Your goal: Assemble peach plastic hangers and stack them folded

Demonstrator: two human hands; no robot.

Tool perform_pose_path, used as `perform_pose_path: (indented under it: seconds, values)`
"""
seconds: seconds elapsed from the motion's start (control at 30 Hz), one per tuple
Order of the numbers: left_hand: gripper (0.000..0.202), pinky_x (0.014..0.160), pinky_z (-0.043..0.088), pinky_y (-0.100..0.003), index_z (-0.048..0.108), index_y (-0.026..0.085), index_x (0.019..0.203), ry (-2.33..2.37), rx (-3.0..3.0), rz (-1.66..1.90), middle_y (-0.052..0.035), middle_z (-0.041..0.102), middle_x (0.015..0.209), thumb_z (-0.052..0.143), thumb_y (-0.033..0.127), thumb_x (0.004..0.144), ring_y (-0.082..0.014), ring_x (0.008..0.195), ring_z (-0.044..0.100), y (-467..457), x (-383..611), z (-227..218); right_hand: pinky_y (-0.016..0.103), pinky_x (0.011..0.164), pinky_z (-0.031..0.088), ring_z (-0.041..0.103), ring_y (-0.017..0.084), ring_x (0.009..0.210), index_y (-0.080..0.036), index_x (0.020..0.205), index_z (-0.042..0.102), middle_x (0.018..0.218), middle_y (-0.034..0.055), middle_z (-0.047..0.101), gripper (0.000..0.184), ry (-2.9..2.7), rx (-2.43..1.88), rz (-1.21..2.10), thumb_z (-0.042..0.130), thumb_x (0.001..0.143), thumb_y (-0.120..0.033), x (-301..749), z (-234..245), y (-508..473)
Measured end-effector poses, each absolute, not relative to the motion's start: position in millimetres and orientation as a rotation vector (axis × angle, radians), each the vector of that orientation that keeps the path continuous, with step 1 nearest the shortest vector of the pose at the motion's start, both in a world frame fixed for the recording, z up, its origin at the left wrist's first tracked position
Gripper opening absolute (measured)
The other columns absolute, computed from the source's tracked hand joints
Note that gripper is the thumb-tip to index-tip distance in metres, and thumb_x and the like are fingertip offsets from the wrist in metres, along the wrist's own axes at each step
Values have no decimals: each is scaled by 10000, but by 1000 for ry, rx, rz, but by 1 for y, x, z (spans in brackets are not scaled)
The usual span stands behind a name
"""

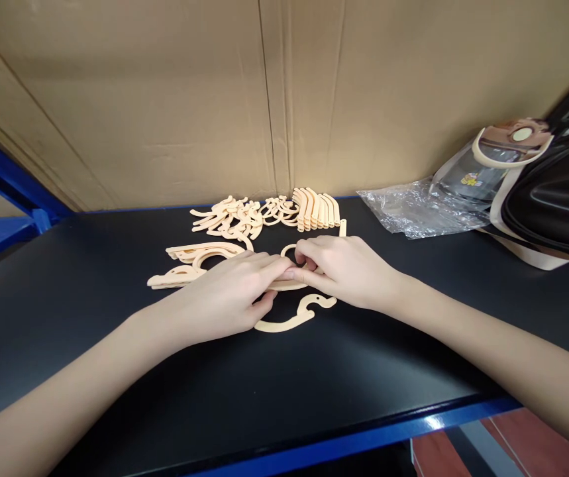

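Note:
My left hand (pixel 232 291) and my right hand (pixel 346 268) meet over the middle of a black table top (pixel 90 344). Both pinch the same pale peach plastic hanger part (pixel 289 286), which lies flat under their fingertips. A curved peach hook piece (pixel 297 319) rests on the table just in front of my hands. To the left of my left hand lie two larger peach hanger parts (pixel 199 253). Behind my hands a heap of small peach hooks (pixel 234 218) and a tidy row of curved pieces (pixel 316 210) sit near the back.
A brown cardboard wall (pixel 274 93) closes off the back. A crumpled clear plastic bag (pixel 413 209) and a dark bag with a cream strap (pixel 557 192) lie at the right. Blue shelf frame runs along the front edge (pixel 388 434) and at the left (pixel 0 179).

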State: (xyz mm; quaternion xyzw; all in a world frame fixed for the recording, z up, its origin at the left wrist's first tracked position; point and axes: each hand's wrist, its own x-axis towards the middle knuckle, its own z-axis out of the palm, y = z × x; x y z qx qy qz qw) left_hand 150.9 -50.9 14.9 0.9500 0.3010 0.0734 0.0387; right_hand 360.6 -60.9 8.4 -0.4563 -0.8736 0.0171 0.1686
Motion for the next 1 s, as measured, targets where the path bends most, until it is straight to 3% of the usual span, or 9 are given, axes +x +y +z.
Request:
perform_pose_path:
  seconds: [0.13, 0.23, 0.37, 0.53, 0.67, 0.8, 1.0]
  values:
    - [229, 676, 423, -300, 560, 198, 1037, 921, 2914, 220, -13, 620, 868, 467, 71, 870, -188, 777, 572, -50, 149, 14, 252, 573, 306, 565, 150, 694, -166, 831, 564, 792, 21, 631, 499, -2451, -1306, 41, 343, 985, -586, 363, 8, -59]
    - [352, 751, 448, -317, 551, 218, 1150, 859, 2945, 236, -20, 651, 980, 431, 46, 868, -192, 851, 595, -50, 148, 13, 249, 586, 307, 572, 143, 703, -168, 812, 572, 782, 17, 634, 513, -2420, -1288, 60, 259, 1025, -515, 363, 10, -58]
    - [376, 819, 468, -328, 569, 225, 1133, 815, 2956, 275, -28, 655, 1085, 393, 19, 871, -195, 949, 609, -50, 148, 12, 248, 584, 296, 580, 139, 708, -176, 819, 604, 774, 9, 639, 530, -2359, -1323, -7, 215, 1043, -458, 364, 13, -57]
    - [384, 835, 484, -336, 584, 204, 1137, 805, 3011, 303, -52, 650, 1084, 382, 1, 880, -202, 970, 613, -49, 152, 9, 268, 576, 288, 606, 167, 703, -155, 856, 640, 767, 46, 665, 534, -2361, -1457, -237, 225, 1043, -435, 365, 10, -54]
    - [291, 746, 470, -321, 588, 166, 1108, 896, 3120, 346, -63, 629, 1002, 423, 44, 902, -212, 892, 602, -48, 154, 10, 293, 590, 291, 627, 194, 694, -144, 863, 653, 788, 78, 697, 548, -2396, -1552, -344, 216, 1043, -422, 366, 7, -52]
    - [127, 611, 404, -295, 596, 186, 961, 1106, 3110, 328, -13, 614, 806, 479, 150, 928, -197, 730, 585, -48, 154, 13, 314, 613, 294, 636, 210, 709, -141, 878, 664, 793, 81, 707, 577, -2480, -1554, -347, 175, 1049, -396, 366, 7, -54]
    - [63, 583, 381, -292, 573, 172, 873, 1162, 3102, 309, -12, 593, 765, 533, 198, 916, -194, 690, 570, -49, 157, 13, 323, 618, 274, 618, 197, 696, -153, 993, 659, 807, 56, 689, 478, -2596, -1337, -454, 208, 1045, -304, 364, 7, -60]
